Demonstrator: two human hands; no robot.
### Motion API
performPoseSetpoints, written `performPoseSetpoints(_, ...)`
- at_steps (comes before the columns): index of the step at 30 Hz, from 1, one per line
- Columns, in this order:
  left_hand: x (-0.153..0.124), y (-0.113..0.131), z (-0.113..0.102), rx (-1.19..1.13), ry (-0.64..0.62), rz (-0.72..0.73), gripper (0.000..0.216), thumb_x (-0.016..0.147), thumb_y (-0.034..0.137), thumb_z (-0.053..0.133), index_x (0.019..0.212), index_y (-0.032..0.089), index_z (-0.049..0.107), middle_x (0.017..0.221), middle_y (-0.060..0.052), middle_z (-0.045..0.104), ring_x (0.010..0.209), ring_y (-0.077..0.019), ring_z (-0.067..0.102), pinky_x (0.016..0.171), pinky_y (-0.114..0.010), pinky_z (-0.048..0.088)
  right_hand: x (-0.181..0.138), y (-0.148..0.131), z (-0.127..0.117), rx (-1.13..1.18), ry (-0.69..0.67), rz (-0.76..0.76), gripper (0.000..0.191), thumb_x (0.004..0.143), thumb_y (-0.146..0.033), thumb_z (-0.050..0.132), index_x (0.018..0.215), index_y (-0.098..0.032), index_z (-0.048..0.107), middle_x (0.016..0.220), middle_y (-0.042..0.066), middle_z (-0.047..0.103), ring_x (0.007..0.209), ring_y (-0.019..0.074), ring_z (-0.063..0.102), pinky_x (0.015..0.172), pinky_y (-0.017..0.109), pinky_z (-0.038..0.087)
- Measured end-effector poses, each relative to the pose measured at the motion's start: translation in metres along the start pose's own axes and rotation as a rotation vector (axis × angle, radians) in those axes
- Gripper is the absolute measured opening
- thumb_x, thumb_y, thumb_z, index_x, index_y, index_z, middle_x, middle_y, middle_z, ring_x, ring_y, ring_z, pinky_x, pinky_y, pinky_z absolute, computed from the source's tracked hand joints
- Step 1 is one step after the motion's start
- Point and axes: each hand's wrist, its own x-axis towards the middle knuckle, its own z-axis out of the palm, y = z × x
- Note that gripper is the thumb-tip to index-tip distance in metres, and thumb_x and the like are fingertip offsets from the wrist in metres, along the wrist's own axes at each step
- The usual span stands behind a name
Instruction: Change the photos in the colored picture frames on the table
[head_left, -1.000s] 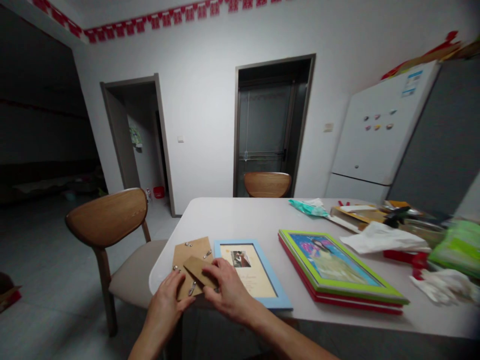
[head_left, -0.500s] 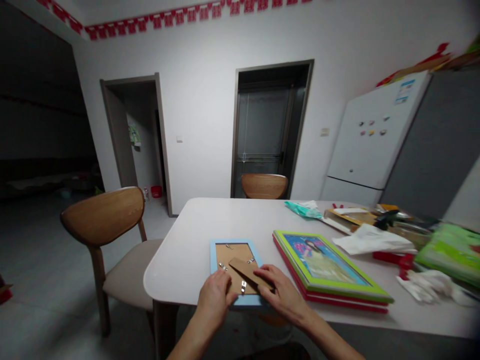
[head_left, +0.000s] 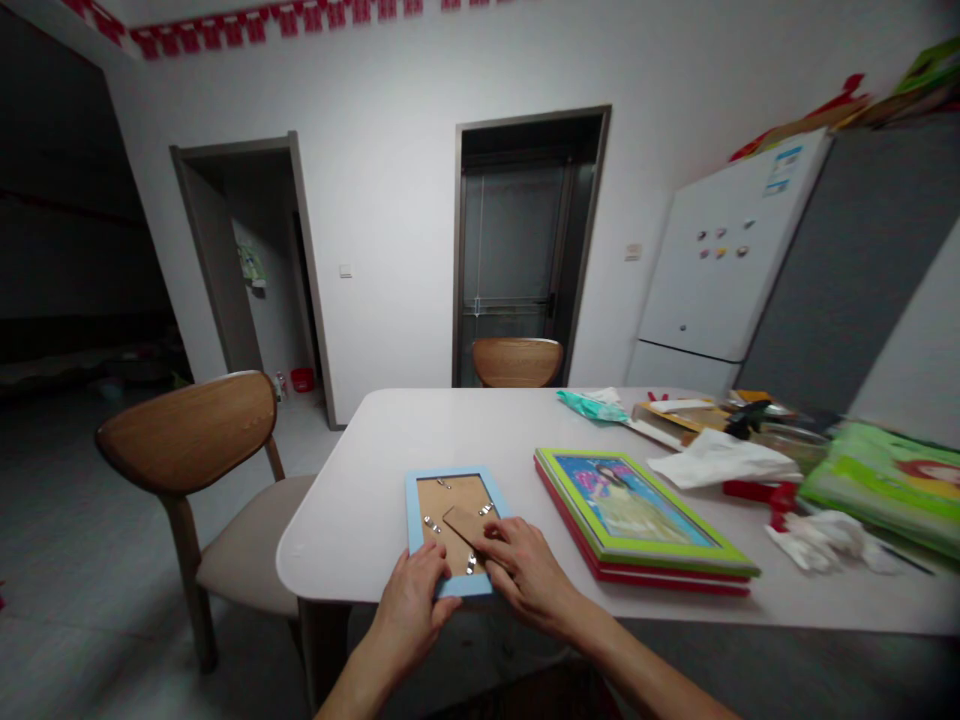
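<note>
Head view. L hand: grip open, fingers laid flat on near-left corner of blue frame, enclosing nothing. R hand: grip likewise open, fingertips resting on brown prop leg and backing board, palm over frame's near-right corner. Blue frame lies face down on tabletop at its near edge, directly under both hands. Metal clips show on the board. Just R of it, not touching: green frame stacked on a red one. Wooden chair stands L of tabletop.
</note>
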Motion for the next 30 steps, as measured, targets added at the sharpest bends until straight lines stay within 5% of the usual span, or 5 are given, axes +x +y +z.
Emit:
performPoseSetpoints(11,-0.001,-0.006,-0.004,0.027,0.008,-0.043,0.040,0.071,0.022,0.053,0.111,0.017,0.047,0.121,-0.009,0.048,0.118,-0.0200,0.035,0.100,-0.041,0.025,0.005,-0.020,-0.006,-0.033,-0.143,-0.167,0.022,0.076,-0.026,0.044,0.094,-0.027,0.057,0.111,0.003,0.047,0.102,0.0194,0.037,0.081,0.034,0.030)
performPoseSetpoints(17,-0.002,-0.010,-0.004,0.010,0.000,-0.045,0.044,0.071,0.022,0.053,0.114,0.014,0.045,0.119,-0.011,0.050,0.118,-0.0201,0.035,0.100,-0.040,0.024,-0.002,-0.019,-0.002,-0.070,-0.142,-0.190,0.040,0.071,-0.035,0.052,0.110,-0.028,0.047,0.117,0.005,0.043,0.105,0.0226,0.035,0.085,0.037,0.029)
performPoseSetpoints(30,-0.003,-0.014,-0.004,-0.040,0.061,-0.049,0.044,0.066,0.019,0.056,0.110,0.019,0.047,0.116,-0.008,0.052,0.116,-0.0203,0.038,0.099,-0.041,0.026,0.009,-0.027,0.007,0.033,-0.131,-0.153,0.020,0.069,-0.033,0.057,0.087,-0.024,0.057,0.091,0.003,0.054,0.089,0.0191,0.042,0.076,0.032,0.033)
